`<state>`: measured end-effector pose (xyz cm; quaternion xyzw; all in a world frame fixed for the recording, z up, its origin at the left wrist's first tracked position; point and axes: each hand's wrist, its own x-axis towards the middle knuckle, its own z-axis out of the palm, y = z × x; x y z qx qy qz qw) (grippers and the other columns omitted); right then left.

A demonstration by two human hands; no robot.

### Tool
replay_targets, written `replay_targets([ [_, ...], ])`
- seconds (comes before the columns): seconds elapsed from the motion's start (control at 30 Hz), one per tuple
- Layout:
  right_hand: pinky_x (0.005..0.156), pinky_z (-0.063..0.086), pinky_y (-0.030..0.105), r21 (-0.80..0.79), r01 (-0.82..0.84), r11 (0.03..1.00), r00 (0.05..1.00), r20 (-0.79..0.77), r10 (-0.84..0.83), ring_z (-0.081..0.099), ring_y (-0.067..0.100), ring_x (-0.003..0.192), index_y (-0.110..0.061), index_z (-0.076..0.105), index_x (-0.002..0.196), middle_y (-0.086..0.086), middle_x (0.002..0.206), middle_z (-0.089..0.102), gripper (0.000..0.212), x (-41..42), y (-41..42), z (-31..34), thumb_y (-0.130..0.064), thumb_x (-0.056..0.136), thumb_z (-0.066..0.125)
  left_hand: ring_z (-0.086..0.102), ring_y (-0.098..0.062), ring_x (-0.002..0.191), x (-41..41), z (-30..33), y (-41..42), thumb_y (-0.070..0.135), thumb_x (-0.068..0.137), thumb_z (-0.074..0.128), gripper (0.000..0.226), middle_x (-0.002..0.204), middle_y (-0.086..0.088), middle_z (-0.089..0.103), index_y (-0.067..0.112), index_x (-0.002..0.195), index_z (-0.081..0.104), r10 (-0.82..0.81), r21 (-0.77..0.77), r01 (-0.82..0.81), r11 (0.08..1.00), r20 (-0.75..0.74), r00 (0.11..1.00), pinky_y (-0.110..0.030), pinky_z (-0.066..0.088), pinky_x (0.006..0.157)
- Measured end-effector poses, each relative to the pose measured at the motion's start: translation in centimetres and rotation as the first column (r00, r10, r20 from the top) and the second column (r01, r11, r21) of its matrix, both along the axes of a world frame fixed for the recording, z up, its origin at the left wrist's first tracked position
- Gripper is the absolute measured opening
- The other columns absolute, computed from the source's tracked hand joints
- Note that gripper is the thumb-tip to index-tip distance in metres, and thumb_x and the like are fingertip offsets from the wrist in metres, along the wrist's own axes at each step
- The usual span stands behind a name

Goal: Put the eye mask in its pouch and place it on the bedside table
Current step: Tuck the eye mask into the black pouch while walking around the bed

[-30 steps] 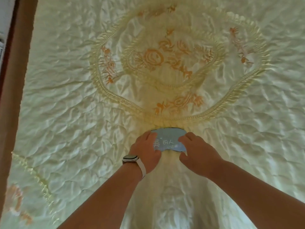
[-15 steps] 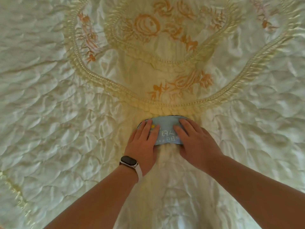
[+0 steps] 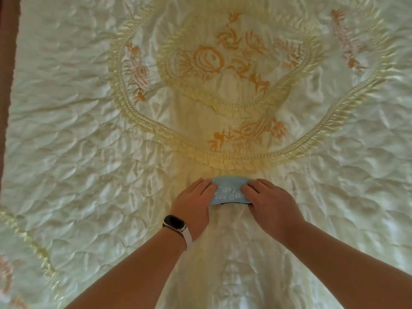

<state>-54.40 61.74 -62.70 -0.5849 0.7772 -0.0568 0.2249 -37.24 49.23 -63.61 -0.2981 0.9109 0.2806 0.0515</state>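
A light blue eye mask (image 3: pixel 229 190) with white lettering lies on the cream quilted bedspread (image 3: pixel 93 152), just below the embroidered ruffle oval. A dark edge shows under its near side. My left hand (image 3: pixel 193 202), with a dark watch on a white band at the wrist, covers the mask's left end. My right hand (image 3: pixel 270 201) covers its right end. Both hands have their fingers curled over the mask's ends, gripping it against the bed. No pouch and no bedside table are in view.
The satin bedspread fills almost the whole view, with orange rose embroidery (image 3: pixel 209 60) inside a ruffled oval border (image 3: pixel 234 162). A brown wooden strip (image 3: pixel 7 63) runs along the left edge of the bed.
The view has shifted back to the left, so the brown strip shows again. My fingers, laid flat on the mask half a second ago, have drawn toward its ends and curled.
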Motion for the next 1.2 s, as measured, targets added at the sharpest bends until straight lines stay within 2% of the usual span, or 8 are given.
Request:
replay_targets([
  [0.27,0.06,0.041,0.027,0.022,0.105,0.994,0.991,0.078,-0.107,0.059,0.018,0.075,-0.018,0.064,0.09,-0.006,0.078,0.063,0.014,0.1,0.8,11.1,-0.012,0.078,0.061,0.059,-0.025,0.112,1.5,10.6,1.1,0.005,0.09,0.045,0.044,0.127,-0.003,0.063,0.017,0.132,0.054,0.054,0.13,-0.065,0.989,0.089,0.995,-0.035,0.047,0.091],
  [0.4,0.048,0.035,0.024,0.222,0.291,0.931,0.894,0.283,-0.347,0.052,0.009,0.059,-0.027,0.053,0.073,-0.007,0.064,0.056,0.01,0.2,1.2,17.8,-0.022,0.08,0.052,0.058,-0.013,0.068,2.1,16.8,0.8,0.026,0.096,0.042,0.019,0.079,0.01,0.063,0.032,0.1,0.06,0.137,0.355,-0.174,0.919,0.126,0.983,-0.023,0.042,0.057],
  [0.53,0.051,0.037,0.027,0.274,0.426,0.862,0.736,0.45,-0.506,0.055,0.014,0.062,-0.022,0.057,0.073,-0.001,0.069,0.06,0.007,-0.2,1.1,24.2,-0.024,0.079,0.06,0.048,-0.002,0.051,2.8,22.7,0.9,0.035,0.093,0.047,0.022,0.059,0.011,0.055,0.041,0.073,0.052,0.238,0.469,-0.251,0.847,0.088,0.967,-0.02,0.037,0.05],
  [0.7,0.058,0.043,0.031,0.25,0.542,0.802,0.621,0.525,-0.583,0.059,0.019,0.065,-0.015,0.06,0.077,0.006,0.074,0.063,0.012,0.1,0.5,30.6,-0.027,0.081,0.062,0.049,-0.005,0.053,3.1,28.8,1.2,0.034,0.091,0.052,0.022,0.062,0.005,0.053,0.025,0.071,0.054,0.465,0.611,-0.404,0.681,0.066,0.883,-0.018,0.039,0.052],
  [0.8,0.062,0.048,0.034,0.224,0.591,0.775,0.575,0.556,-0.6,0.063,0.026,0.076,-0.015,0.061,0.082,0.011,0.082,0.064,0.013,0.7,-0.2,33.8,-0.028,0.081,0.061,0.064,-0.036,0.079,2.8,32.0,1.3,0.033,0.092,0.055,0.021,0.087,-0.025,0.062,0.012,0.088,0.058,0.622,0.711,-0.5,0.494,0.112,0.775,-0.052,0.054,0.072],
  [0.87,0.065,0.051,0.038,0.201,0.641,0.741,0.533,0.578,-0.618,0.062,0.024,0.076,-0.018,0.06,0.081,0.008,0.082,0.062,0.009,1.1,-0.6,35.8,-0.027,0.08,0.061,0.067,-0.036,0.093,2.5,33.9,1.5,0.027,0.092,0.056,0.017,0.105,-0.022,0.066,0.011,0.095,0.06,0.688,0.767,-0.519,0.377,0.144,0.712,-0.058,0.056,0.081],
  [1.0,0.053,0.04,0.029,0.087,0.733,0.675,0.504,0.596,-0.625,0.052,0.015,0.061,-0.02,0.055,0.076,0.0,0.071,0.055,0.007,1.8,-1.5,39.1,-0.025,0.078,0.059,0.068,-0.027,0.098,2.2,36.8,1.3,0.013,0.089,0.062,0.02,0.113,-0.01,0.068,0.018,0.108,0.062,0.794,0.886,-0.435,0.162,0.144,0.59,-0.045,0.061,0.07],
  [1.2,0.054,0.04,0.025,-0.085,0.762,0.642,0.549,0.611,-0.57,0.057,0.012,0.067,-0.026,0.055,0.081,-0.003,0.078,0.06,0.006,1.9,-1.4,42.9,-0.025,0.077,0.058,0.069,-0.03,0.101,2.1,40.4,1.4,0.003,0.088,0.059,0.034,0.117,-0.012,0.07,0.015,0.12,0.06,0.851,0.974,-0.219,0.06,0.065,0.521,-0.042,0.059,0.072],
])
